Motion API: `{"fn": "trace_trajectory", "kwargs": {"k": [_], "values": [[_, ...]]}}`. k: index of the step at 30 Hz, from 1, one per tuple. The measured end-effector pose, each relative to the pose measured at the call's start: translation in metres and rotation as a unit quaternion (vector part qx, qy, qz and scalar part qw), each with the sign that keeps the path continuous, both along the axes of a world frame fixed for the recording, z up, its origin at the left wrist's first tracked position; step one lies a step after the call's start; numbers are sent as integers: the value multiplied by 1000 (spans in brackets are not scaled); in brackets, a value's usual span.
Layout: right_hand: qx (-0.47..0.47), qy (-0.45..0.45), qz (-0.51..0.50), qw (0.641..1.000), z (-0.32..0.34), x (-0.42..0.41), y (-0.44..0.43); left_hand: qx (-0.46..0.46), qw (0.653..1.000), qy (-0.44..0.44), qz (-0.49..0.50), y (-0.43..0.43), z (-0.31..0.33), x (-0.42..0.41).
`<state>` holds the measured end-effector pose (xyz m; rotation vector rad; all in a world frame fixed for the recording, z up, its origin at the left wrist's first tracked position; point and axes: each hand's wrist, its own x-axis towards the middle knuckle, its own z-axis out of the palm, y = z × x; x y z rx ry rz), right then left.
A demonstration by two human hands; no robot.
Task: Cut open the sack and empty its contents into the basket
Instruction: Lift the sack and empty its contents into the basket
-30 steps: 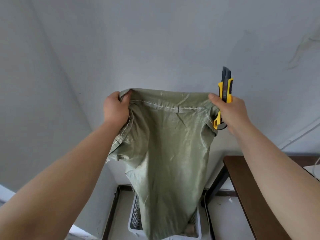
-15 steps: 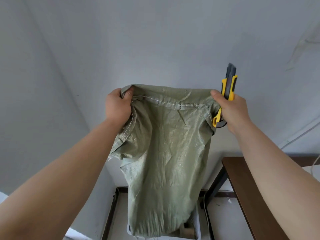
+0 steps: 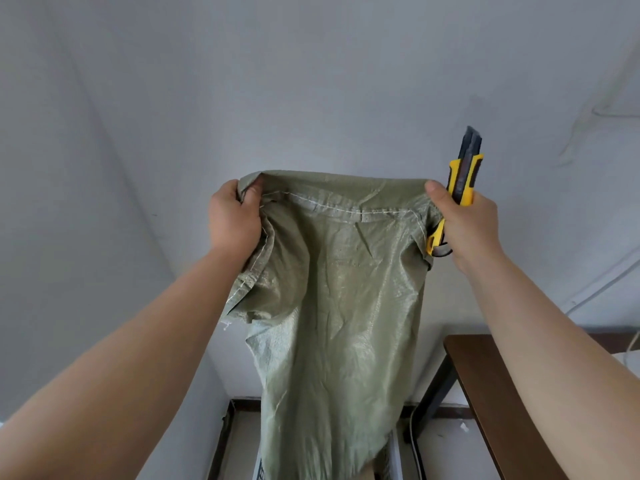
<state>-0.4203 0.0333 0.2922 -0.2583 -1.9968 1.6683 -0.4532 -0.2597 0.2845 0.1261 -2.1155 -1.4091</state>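
Observation:
A limp green woven sack (image 3: pixel 339 306) hangs upside down in front of me, its stitched seam at the top. My left hand (image 3: pixel 233 220) grips the sack's top left corner. My right hand (image 3: pixel 464 223) pinches the top right corner and also holds a yellow and black utility knife (image 3: pixel 462 178) pointing up. The sack's lower end hangs over a white basket (image 3: pixel 393 455), which shows only as a sliver at the bottom behind the fabric.
A dark brown table (image 3: pixel 491 393) with black legs stands at the lower right. A grey wall is straight ahead and a wall corner runs on the left. A white cable (image 3: pixel 414 441) lies on the floor by the table leg.
Both hands have stayed raised with the sack, which now hangs lower and covers nearly all of the basket. The view has tilted a little.

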Motion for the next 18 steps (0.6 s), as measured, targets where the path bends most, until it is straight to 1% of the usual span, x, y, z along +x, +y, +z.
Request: {"fn": "trace_trajectory", "kwargs": {"k": [3, 4, 6, 9, 14, 18], "values": [[19, -32, 4, 999, -4, -1, -2, -28, 998, -46, -19, 0, -3, -1], [14, -32, 1, 999, -4, -1, -1, -27, 998, -43, -22, 0, -2, -1], [-15, -6, -7, 1000, 1, -2, 2, -9, 1000, -7, -20, 2, 6, -2], [-28, 23, -3, 999, 13, -4, 4, -2, 999, 36, -12, 6, 18, -1], [-29, 29, 11, 999, 24, -8, 5, 11, 999, 43, -20, 8, 29, -7], [-28, 55, -1, 998, 43, -7, 4, 16, 998, 60, -17, 8, 48, -13]]}}
